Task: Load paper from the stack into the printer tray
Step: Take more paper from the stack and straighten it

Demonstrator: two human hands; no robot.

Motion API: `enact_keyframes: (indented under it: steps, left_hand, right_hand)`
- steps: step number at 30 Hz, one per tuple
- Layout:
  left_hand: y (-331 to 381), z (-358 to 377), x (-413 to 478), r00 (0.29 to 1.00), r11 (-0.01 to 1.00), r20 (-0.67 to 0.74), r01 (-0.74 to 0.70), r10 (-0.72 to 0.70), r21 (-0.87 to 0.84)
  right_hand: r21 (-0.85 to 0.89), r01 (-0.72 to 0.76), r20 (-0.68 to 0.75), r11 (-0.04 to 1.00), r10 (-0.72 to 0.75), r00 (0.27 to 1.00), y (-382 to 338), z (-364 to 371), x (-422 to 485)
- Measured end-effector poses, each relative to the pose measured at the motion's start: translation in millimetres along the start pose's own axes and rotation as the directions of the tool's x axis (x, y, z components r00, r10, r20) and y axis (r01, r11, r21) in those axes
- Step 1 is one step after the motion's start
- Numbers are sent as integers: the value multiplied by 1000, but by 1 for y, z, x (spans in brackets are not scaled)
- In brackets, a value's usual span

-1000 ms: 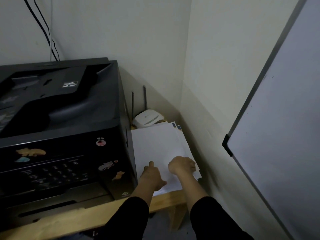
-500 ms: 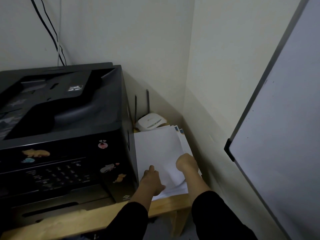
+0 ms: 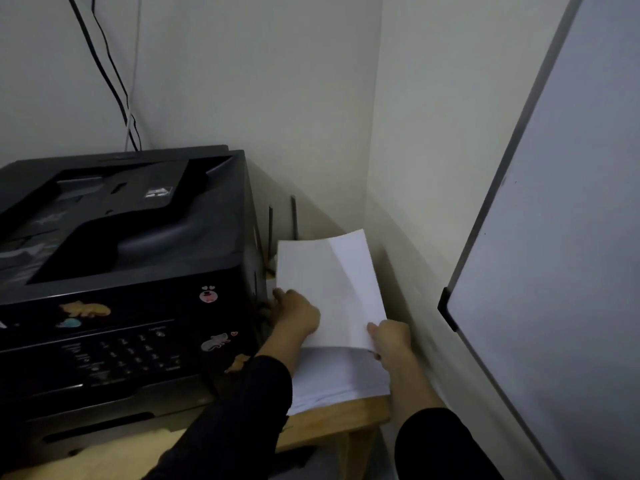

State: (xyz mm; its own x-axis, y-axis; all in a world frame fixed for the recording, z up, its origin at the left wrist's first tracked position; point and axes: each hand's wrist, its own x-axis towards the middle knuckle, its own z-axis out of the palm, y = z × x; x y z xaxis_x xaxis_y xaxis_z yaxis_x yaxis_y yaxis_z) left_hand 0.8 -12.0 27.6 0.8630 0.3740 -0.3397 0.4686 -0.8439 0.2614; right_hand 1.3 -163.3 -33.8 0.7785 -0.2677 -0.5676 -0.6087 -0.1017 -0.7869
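A wad of sheets (image 3: 329, 289) is tipped up off the stack (image 3: 343, 379), long axis running away toward the wall. It's gripped by both hands: left hand (image 3: 298, 313) on the near-left edge, right hand (image 3: 391, 337) pinching the near-right corner. The printer (image 3: 121, 271) sits leftward, so the left hand is closer.

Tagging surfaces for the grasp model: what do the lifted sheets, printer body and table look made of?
Lifted sheets: thin white matte paper, bowing between the left hand and right hand. Printer: black plastic by the look, moulded curves, faint sheen, stickers on front. Table: light wood, unpainted, squared edge; grain too dim to tell.
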Motion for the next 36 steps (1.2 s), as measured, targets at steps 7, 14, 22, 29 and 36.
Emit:
enact_keyframes:
  steps: [7,14,22,29,36]
  left_hand:
    - [33,-71,-16,964,987,-251,-122,92,-107]
    - [29,-156,-44,847,973,-498,-230,187,-25]
    - [-58,-248,-51,829,961,-540,-249,147,-121]
    - [-172,-297,-36,873,984,-480,-149,84,-99]
    - [-276,-319,-13,846,941,-534,-186,8,-281]
  right_hand:
    - [342,-83,142,936,36,989,-18,-3,-21]
    - [293,112,175,950,-168,970,-99,11,-76]
    - [172,342,196,924,-372,907,-184,55,-161]
    - [147,387,253,910,-413,875,-212,142,-229]
    - [155,475,229,866,-499,836,-212,238,-275]
